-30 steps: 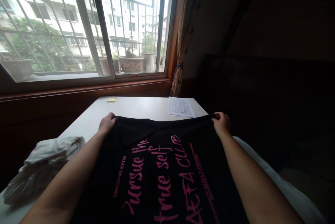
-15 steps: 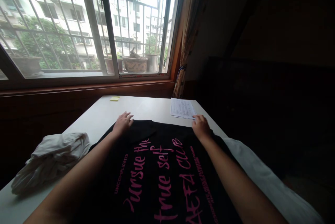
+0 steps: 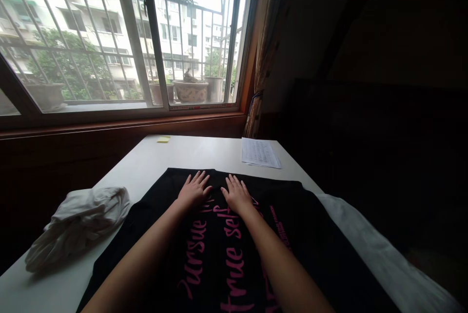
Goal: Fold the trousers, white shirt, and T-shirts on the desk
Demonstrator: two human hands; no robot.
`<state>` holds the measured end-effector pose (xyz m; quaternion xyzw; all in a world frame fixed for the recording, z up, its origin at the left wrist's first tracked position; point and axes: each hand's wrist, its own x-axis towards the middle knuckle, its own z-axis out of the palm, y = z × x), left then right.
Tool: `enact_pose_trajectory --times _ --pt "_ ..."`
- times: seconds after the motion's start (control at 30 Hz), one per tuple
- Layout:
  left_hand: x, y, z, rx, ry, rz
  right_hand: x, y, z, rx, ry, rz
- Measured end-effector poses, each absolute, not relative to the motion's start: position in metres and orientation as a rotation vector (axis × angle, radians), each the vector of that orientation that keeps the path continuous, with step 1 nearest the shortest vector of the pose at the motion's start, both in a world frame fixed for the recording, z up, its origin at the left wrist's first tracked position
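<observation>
A black T-shirt-like garment [image 3: 146,227] with pink lettering lies spread over the table. My left hand [image 3: 194,189] rests flat on its far part, fingers stretched out. Close beside it, my right hand [image 3: 237,193] also lies flat on the cloth with its fingers spread. Neither hand grips anything. My hands and forearms cover parts of the lettering, and the garment's near end runs out of view at the bottom.
The white table [image 3: 197,152] carries a crumpled pale cloth [image 3: 80,223] on the left and a light cloth [image 3: 369,235] along the right edge. Written paper sheets [image 3: 260,152] and a yellow sticky note [image 3: 163,139] lie at the far end, below the window [image 3: 193,35].
Both hands have moved inward from the garment's far corners to its middle and now lie flat near each other. The view has shifted slightly.
</observation>
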<state>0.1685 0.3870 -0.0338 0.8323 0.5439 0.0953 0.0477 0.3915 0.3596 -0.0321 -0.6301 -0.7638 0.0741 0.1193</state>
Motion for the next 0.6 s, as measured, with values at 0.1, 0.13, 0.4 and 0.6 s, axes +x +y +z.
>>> enact_pose_trajectory --times 0.1,0.13,0.4,0.6 --pt "0.170 0.384 -0.034 2.539 1.680 0.294 0.393 0.358 -0.031 -1.858 -2.229 0.207" --pt "0.170 0.383 -0.034 2.541 1.680 0.295 0.393 0.358 -0.031 -1.865 -2.226 0.205" --pt "0.150 0.366 -0.033 2.548 1.656 0.256 0.396 0.354 -0.033 -1.906 -2.222 0.220" --pt "0.130 0.340 -0.026 2.547 1.627 0.215 0.399 0.352 -0.034 -1.921 -2.240 0.242"
